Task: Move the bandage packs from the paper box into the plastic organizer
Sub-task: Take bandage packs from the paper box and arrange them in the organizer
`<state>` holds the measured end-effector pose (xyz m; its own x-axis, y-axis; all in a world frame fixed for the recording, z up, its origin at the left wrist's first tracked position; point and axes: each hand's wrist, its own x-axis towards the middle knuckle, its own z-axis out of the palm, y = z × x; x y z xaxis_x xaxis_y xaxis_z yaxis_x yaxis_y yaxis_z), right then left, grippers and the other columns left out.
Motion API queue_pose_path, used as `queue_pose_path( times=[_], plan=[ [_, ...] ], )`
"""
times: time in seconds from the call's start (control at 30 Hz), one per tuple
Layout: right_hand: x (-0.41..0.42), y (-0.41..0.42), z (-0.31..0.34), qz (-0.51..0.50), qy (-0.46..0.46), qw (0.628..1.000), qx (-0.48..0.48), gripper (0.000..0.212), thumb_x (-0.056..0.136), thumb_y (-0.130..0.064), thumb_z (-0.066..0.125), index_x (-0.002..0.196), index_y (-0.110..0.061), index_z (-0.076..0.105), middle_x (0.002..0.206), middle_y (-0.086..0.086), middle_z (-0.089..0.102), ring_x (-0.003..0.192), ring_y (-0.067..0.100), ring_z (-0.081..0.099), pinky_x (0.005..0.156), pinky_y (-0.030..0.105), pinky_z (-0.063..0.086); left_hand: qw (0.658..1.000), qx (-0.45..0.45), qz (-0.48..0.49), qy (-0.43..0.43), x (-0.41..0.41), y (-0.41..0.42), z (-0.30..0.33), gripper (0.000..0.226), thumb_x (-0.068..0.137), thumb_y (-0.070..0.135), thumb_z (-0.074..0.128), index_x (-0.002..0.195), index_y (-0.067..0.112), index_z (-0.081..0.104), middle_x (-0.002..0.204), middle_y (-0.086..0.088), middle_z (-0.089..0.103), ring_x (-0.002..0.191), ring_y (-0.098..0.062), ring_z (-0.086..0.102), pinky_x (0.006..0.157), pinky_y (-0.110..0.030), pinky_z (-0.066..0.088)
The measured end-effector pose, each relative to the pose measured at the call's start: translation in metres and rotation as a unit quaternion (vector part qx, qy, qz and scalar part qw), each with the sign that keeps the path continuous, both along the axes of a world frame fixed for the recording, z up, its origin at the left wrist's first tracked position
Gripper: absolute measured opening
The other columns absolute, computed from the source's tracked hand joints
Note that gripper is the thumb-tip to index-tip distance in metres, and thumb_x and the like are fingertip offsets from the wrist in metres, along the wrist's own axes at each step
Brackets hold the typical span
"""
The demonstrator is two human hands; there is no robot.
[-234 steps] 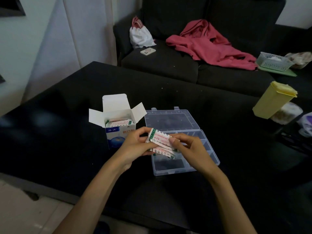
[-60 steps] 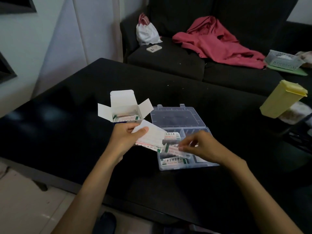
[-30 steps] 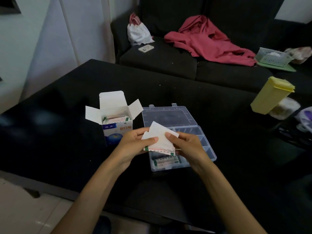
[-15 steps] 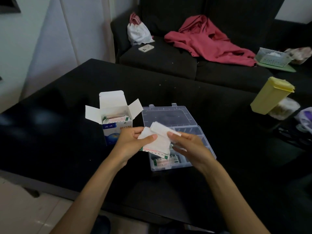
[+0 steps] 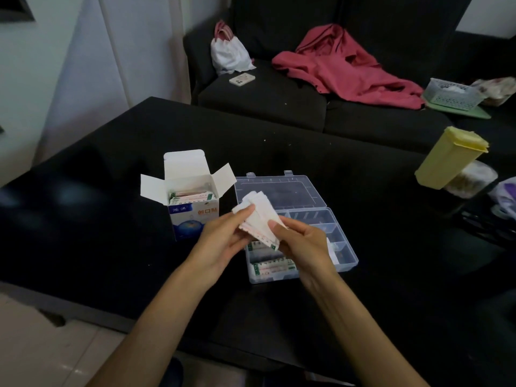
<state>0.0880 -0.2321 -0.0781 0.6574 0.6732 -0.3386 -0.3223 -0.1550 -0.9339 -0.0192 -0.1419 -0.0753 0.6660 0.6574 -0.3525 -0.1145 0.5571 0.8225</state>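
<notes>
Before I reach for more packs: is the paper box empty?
Not empty. Bandage packs show inside the paper box, whose flaps stand open.

Dark sofa (image 5: 279, 101) behind black table (image 5: 111, 219)

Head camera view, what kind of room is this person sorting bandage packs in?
Most likely a home living room: a dark sofa behind the black table, with a red jacket, a white drawstring bag and a phone left on its cushions.
</notes>
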Motion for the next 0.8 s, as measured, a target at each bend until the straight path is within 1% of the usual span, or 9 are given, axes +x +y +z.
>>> queue_pose_path(
  times=[0.03,0.1,0.2,0.3,0.4,0.53,0.63,0.73,0.8],
  plan=[
    [-0.0006,0.0000,0.0000,-0.018,0.016,1.000,0.010,0.024,0.084,-0.010,0.069,0.107,-0.009,0.068,0.094,0.008,0.073,0.081,0.014,0.069,0.057,0.015,0.051,0.999,-0.038,-0.019,-0.032,0.0003,-0.0005,0.0015,0.017,0.089,0.013,0.061,0.104,0.011,0.067,0.097,-0.006,0.074,0.090,-0.013,0.070,0.078,-0.024,0.054],
    [-0.0006,-0.0013,0.0005,-0.032,0.041,0.999,0.012,0.022,0.084,-0.012,0.069,0.106,-0.011,0.068,0.095,0.008,0.073,0.082,0.013,0.069,0.057,0.016,0.051,0.998,-0.020,-0.047,-0.033,0.0010,-0.0001,0.0011,0.016,0.091,0.008,0.056,0.103,0.011,0.066,0.095,-0.006,0.074,0.089,-0.012,0.069,0.078,-0.022,0.053],
    [0.0018,-0.0044,0.0012,0.009,0.032,0.999,-0.012,0.019,0.085,-0.014,0.069,0.103,-0.011,0.068,0.094,0.008,0.073,0.086,0.014,0.068,0.062,0.018,0.053,0.991,0.109,-0.035,0.065,0.0012,-0.0003,-0.0013,0.017,0.096,0.010,0.052,0.103,0.016,0.066,0.088,0.000,0.075,0.084,-0.008,0.070,0.071,-0.019,0.053],
    [0.0042,-0.0057,0.0035,0.050,-0.033,0.997,-0.052,0.014,0.085,-0.017,0.068,0.100,-0.017,0.067,0.093,0.004,0.072,0.087,0.013,0.067,0.071,0.021,0.056,0.971,0.202,0.001,0.128,-0.0009,-0.0001,-0.0028,0.014,0.093,0.014,0.058,0.103,0.018,0.068,0.088,-0.001,0.074,0.084,-0.011,0.071,0.076,-0.027,0.056],
    [0.0053,-0.0050,0.0040,0.084,-0.069,0.992,-0.057,0.022,0.089,-0.020,0.064,0.110,-0.015,0.066,0.095,0.004,0.073,0.087,0.012,0.068,0.068,0.019,0.055,0.976,0.190,0.029,0.103,-0.0017,-0.0018,-0.0017,0.008,0.087,0.012,0.065,0.091,0.018,0.070,0.081,-0.001,0.075,0.077,-0.012,0.072,0.075,-0.029,0.057],
    [0.0049,-0.0055,0.0042,0.075,-0.015,0.997,-0.027,0.016,0.090,-0.019,0.062,0.103,-0.012,0.068,0.089,0.003,0.073,0.080,0.010,0.066,0.065,0.018,0.052,0.989,0.124,0.001,0.086,-0.0005,-0.0005,-0.0044,0.015,0.085,0.019,0.068,0.098,0.014,0.070,0.088,-0.003,0.075,0.085,-0.013,0.071,0.079,-0.026,0.055],
    [0.0065,-0.0051,0.0033,0.066,0.041,0.997,-0.015,0.012,0.089,-0.021,0.063,0.098,-0.014,0.069,0.085,0.001,0.074,0.078,0.010,0.064,0.072,0.022,0.050,0.992,0.103,-0.008,0.067,-0.0008,-0.0015,-0.0023,0.011,0.087,0.021,0.065,0.096,0.015,0.069,0.086,-0.001,0.075,0.080,-0.008,0.070,0.070,-0.019,0.053],
    [0.0066,-0.0048,0.0025,0.063,0.060,0.996,-0.012,0.014,0.088,-0.022,0.065,0.098,-0.014,0.070,0.084,0.002,0.074,0.077,0.010,0.063,0.071,0.022,0.048,0.975,0.189,0.040,0.110,0.0011,-0.0029,-0.0011,0.005,0.087,0.019,0.066,0.090,0.018,0.070,0.078,0.001,0.074,0.063,0.001,0.067,0.053,-0.011,0.048],
    [0.0046,-0.0052,0.0037,0.078,0.039,0.996,-0.020,0.016,0.087,-0.023,0.065,0.099,-0.013,0.069,0.083,0.002,0.074,0.073,0.007,0.066,0.066,0.019,0.048,0.961,0.231,0.086,0.126,0.0019,-0.0027,-0.0019,0.003,0.083,0.017,0.071,0.085,0.019,0.070,0.073,0.004,0.073,0.060,-0.001,0.067,0.051,-0.014,0.049]
  ],
)
